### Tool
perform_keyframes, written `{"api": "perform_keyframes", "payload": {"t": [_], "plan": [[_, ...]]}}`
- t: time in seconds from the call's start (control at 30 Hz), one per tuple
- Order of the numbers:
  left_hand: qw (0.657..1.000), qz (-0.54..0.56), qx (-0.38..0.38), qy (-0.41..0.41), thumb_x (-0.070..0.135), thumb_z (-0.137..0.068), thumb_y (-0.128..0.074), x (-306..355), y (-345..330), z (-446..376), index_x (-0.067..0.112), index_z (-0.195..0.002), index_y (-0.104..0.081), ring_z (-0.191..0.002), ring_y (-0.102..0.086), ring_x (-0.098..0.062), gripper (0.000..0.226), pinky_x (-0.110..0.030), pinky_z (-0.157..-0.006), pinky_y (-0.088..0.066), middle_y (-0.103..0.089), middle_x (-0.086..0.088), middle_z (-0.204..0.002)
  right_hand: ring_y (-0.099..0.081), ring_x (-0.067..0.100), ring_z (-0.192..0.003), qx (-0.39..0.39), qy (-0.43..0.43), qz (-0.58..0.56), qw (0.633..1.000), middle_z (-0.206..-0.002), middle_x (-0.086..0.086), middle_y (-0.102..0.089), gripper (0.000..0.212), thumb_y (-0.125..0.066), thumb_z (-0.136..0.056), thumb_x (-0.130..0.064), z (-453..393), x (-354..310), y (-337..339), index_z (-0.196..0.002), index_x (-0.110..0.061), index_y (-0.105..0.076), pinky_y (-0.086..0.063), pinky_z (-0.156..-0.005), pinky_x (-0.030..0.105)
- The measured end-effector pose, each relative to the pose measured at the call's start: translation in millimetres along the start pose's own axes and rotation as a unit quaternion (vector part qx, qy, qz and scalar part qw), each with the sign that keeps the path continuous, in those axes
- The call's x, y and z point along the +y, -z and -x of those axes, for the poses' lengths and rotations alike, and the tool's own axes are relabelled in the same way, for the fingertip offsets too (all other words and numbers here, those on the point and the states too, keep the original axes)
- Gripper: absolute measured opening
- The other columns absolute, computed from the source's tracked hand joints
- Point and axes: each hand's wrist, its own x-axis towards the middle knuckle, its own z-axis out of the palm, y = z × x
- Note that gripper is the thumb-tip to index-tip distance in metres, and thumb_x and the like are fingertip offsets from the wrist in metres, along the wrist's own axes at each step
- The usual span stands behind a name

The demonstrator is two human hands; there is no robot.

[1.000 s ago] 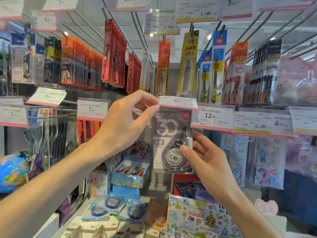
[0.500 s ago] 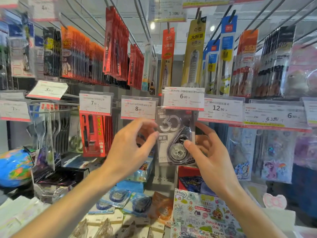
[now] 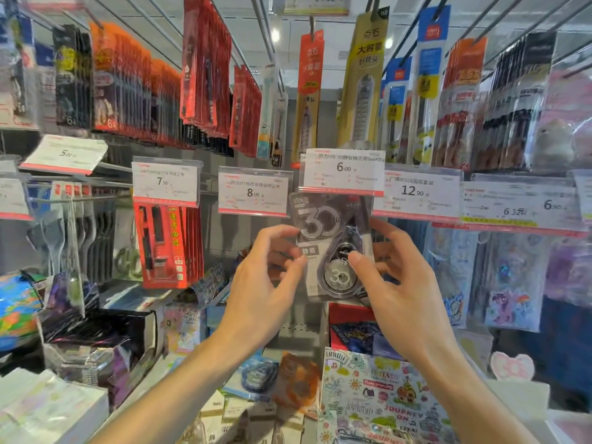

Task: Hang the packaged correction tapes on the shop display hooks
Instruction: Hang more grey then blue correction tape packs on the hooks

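Hanging just under the white 6.00 price tag (image 3: 343, 169), the grey clear-plastic correction tape package (image 3: 331, 248) is pinched at its left edge by the left hand (image 3: 262, 293) and on its front by the right hand (image 3: 400, 293); its hook is probably hidden behind the tag.

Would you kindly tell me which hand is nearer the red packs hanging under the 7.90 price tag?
Left. The left hand is just right of the red packs; the right hand is farther right, beyond the correction tape pack.

place: stationery shop | evidence: price tags (image 3: 344, 169) on hooks, hanging pen packs (image 3: 205, 59)
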Motion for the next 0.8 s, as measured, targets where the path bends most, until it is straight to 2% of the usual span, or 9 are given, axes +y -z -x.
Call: {"api": "perform_keyframes", "payload": {"t": [0.13,0.23,0.33,0.43,0.53,0.6,0.67,0.73,0.8], "plan": [[1.000,0.009,-0.002,0.000,0.025,-0.099,-0.064,-1.5,1.5,2.9,0.042,-0.124,-0.056,-0.090,-0.067,-0.015,0.031,-0.036,-0.077,-0.057,-0.065,0.013,-0.099,-0.065,-0.003,-0.063,-0.011,-0.032,-0.026,0.999,-0.087,-0.023,-0.072,0.045,-0.067,-0.098,-0.037,-4.1,5.5,-0.2,-0.142,-0.035,-0.056,-0.049,-0.055,0.010],[1.000,0.004,-0.016,0.006,0.023,-0.100,-0.063,-4.2,-0.7,2.3,0.041,-0.131,-0.054,-0.088,-0.066,-0.016,0.037,-0.042,-0.076,-0.060,-0.062,0.016,-0.102,-0.069,-0.005,-0.075,-0.014,-0.041,-0.028,0.999,-0.092,-0.026,-0.071,0.043,-0.066,-0.099,-0.039,-7.5,11.3,-3.2,-0.141,-0.037,-0.055,-0.051,-0.059,0.010],[0.999,0.018,-0.024,0.040,0.023,-0.100,-0.064,-10.9,-7.6,4.0,0.045,-0.134,-0.051,-0.090,-0.065,-0.011,0.043,-0.028,-0.080,-0.059,-0.060,0.022,-0.105,-0.069,-0.007,-0.091,-0.010,-0.053,-0.013,0.998,-0.101,-0.023,-0.073,0.044,-0.064,-0.098,-0.044,-9.3,18.4,-6.7,-0.141,-0.038,-0.053,-0.052,-0.067,0.009],[0.998,0.026,-0.023,0.058,0.028,-0.100,-0.065,-19.3,-12.9,1.5,0.054,-0.132,-0.048,-0.093,-0.065,-0.007,0.045,-0.012,-0.077,-0.052,-0.060,0.025,-0.107,-0.070,-0.002,-0.093,-0.011,-0.057,0.009,0.998,-0.108,-0.015,-0.073,0.046,-0.061,-0.100,-0.046,-13.5,24.9,-11.5,-0.144,-0.038,-0.050,-0.053,-0.067,0.011],[0.998,0.002,-0.014,0.068,0.033,-0.101,-0.062,-30.1,-14.6,-8.4,0.061,-0.132,-0.043,-0.099,-0.063,0.001,0.046,-0.009,-0.079,-0.050,-0.064,0.023,-0.106,-0.067,-0.007,-0.093,-0.023,-0.075,0.009,0.997,-0.124,-0.016,-0.070,0.049,-0.058,-0.102,-0.044,-22.5,33.2,-19.7,-0.149,-0.035,-0.048,-0.051,-0.068,0.008],[0.997,-0.022,-0.014,0.077,0.036,-0.102,-0.060,-38.9,-16.9,-16.4,0.053,-0.142,-0.044,-0.099,-0.063,0.001,0.046,-0.012,-0.080,-0.050,-0.066,0.017,-0.108,-0.060,-0.010,-0.082,-0.023,-0.096,0.009,0.995,-0.127,-0.010,-0.069,0.051,-0.056,-0.103,-0.046,-30.3,39.9,-26.6,-0.151,-0.033,-0.046,-0.046,-0.064,0.008],[0.995,-0.045,-0.021,0.086,0.040,-0.103,-0.057,-48.5,-20.1,-25.3,0.048,-0.149,-0.041,-0.098,-0.065,-0.004,0.050,-0.014,-0.080,-0.048,-0.067,0.006,-0.117,-0.063,-0.012,-0.082,-0.021,-0.111,0.006,0.994,-0.122,-0.014,-0.069,0.049,-0.055,-0.103,-0.046,-38.1,48.2,-34.0,-0.149,-0.034,-0.045,-0.045,-0.062,0.007],[0.992,-0.066,-0.038,0.096,0.044,-0.104,-0.052,-57.7,-24.2,-35.4,0.050,-0.152,-0.034,-0.117,-0.061,-0.009,0.052,-0.023,-0.090,-0.046,-0.055,0.002,-0.141,-0.063,-0.019,-0.090,-0.025,-0.122,0.000,0.992,-0.122,-0.022,-0.065,0.049,-0.053,-0.104,-0.047,-45.4,56.5,-41.8,-0.150,-0.037,-0.042,-0.044,-0.064,0.003],[0.990,-0.054,-0.064,0.112,0.047,-0.105,-0.048,-64.2,-30.0,-45.1,0.052,-0.155,-0.025,-0.144,-0.043,-0.013,0.055,-0.037,-0.111,-0.041,-0.037,0.007,-0.162,-0.056,-0.013,-0.107,-0.035,-0.129,0.002,0.991,-0.131,-0.024,-0.056,0.054,-0.051,-0.105,-0.047,-53.5,64.5,-49.6,-0.156,-0.039,-0.034,-0.039,-0.079,0.007]]}}
